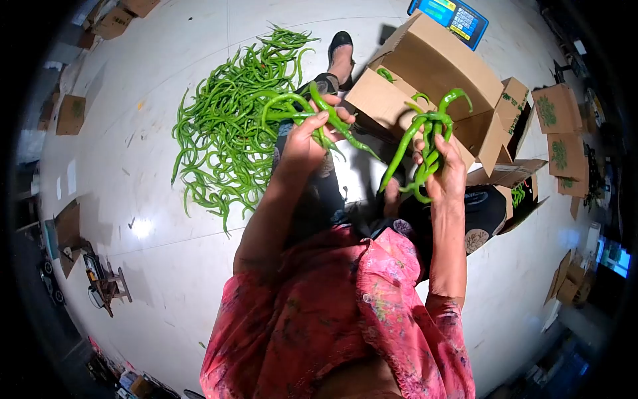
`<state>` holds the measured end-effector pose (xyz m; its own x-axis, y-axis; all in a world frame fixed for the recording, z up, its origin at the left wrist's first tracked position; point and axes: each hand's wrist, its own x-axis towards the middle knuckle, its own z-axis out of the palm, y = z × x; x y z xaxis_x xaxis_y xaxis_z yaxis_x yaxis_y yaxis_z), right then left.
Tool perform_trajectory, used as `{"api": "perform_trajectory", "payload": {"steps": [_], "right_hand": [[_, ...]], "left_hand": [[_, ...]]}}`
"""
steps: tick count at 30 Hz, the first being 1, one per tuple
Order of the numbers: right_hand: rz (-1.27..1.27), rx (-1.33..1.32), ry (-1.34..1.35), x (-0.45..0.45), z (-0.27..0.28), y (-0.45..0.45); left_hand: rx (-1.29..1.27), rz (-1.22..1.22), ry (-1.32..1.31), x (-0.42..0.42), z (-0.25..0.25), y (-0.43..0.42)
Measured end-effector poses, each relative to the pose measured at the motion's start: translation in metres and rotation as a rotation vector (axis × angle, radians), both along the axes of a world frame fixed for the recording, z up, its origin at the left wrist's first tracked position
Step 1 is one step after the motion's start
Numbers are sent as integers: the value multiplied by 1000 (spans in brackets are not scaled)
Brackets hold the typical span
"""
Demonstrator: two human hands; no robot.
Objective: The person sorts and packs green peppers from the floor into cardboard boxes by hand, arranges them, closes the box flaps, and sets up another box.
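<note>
My left hand [311, 136] is closed around a few long green chili peppers [287, 100], held near the edge of a large heap of green chili peppers [229, 126] on the floor. In my right hand [446, 166] is a bunch of curled green chili peppers [425, 133], with fingers wrapped round their middle. This bunch is in front of an open cardboard box [458, 50], which stands beyond my right hand. A few green peppers [385, 74] show inside the box; the rest of its inside is partly hidden by the flaps.
A blue scale with a keypad [458, 23] stands behind the box. At the right, another open carton [522, 199] holds some peppers, and more cardboard boxes [558, 110] stand along the edge. A small wooden stool [109, 282] is at the lower left. My shoe [341, 41] rests beside the heap.
</note>
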<state>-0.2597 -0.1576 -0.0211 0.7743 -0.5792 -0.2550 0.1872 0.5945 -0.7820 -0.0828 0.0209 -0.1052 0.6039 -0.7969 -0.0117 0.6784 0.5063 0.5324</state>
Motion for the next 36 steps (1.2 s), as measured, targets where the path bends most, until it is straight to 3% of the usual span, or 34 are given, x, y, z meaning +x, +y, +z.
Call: {"api": "perform_trajectory", "payload": {"steps": [2,6,10,11,15,17,18,19,21,22,24,26,28,30,32,34,36], "right_hand": [[-30,-44,-69,-1,0,-13],[-196,-246,59,13,7,-50],[-252,-294,228,20,-14,-103],[-248,-390,402,20,-37,-127],[-173,-911,645,25,-39,-93],[56,-984,539,30,-26,-53],[80,-1208,628,34,-13,-27],[100,-1264,614,40,-4,-6],[306,-989,506,47,-4,17],[385,-992,514,51,-2,27],[401,-999,489,57,-19,44],[348,-939,435,61,-24,57],[394,-861,435,66,-36,57],[409,-570,344,65,-34,49],[382,-266,270,62,-30,43],[319,-237,253,60,-41,40],[236,-451,343,57,-51,37]], "left_hand": [[88,-9,-137,-1,2,2],[239,-100,-333,-6,23,3],[321,-181,-362,-13,25,2],[331,-193,-388,-12,23,2],[356,-227,-480,-10,12,-1],[417,-262,-507,-10,17,0],[479,-292,-536,-11,24,-1],[489,-303,-568,-12,22,-3],[494,-350,-587,-12,19,-6],[491,-390,-573,-12,16,-7],[381,-376,-677,-12,2,-13],[284,-206,-808,-22,-7,-13],[323,-275,-763,-23,-13,-15],[392,-474,-667,-16,-3,-3],[445,-479,-597,-20,-2,-4],[445,-483,-592,-21,-5,-6],[510,-376,-668,-27,-4,-7]]}}
